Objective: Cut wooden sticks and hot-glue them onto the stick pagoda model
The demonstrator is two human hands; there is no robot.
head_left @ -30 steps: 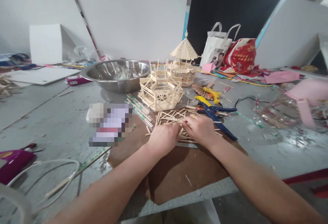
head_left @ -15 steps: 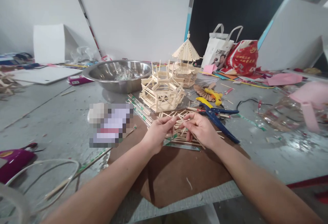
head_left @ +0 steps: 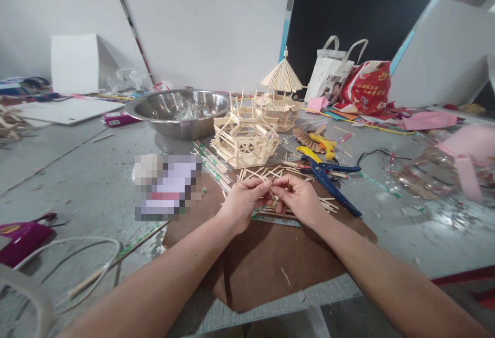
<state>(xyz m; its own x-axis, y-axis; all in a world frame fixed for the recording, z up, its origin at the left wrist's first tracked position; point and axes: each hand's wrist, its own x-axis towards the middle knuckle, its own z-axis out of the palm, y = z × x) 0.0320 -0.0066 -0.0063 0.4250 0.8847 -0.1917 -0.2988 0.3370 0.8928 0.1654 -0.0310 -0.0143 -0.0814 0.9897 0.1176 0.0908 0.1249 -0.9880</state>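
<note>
Both my hands meet over a pile of loose thin wooden sticks (head_left: 282,216). Thumb and fingers of my left hand (head_left: 246,201) are pinched together on a thin wooden stick, mostly hidden by the fingers. My right hand (head_left: 299,197) pinches at the same spot, its fingertips touching those of the left. A pale stick end shows between them. Just beyond the hands stands a six-sided wooden stick frame (head_left: 245,139) with upright posts. Behind it is a stick pavilion (head_left: 284,82) with a pointed roof.
Blue-handled cutters (head_left: 328,183) lie right of the pile, near a yellow tool (head_left: 323,142). A steel basin (head_left: 178,126) stands back left. A brown sheet (head_left: 266,271) lies under the hands. A blurred-out phone-like object (head_left: 170,186) and a purple device (head_left: 25,240) are left.
My hands have drawn closer, fingertips now touching. The stick that slanted down past my right palm no longer shows there.
</note>
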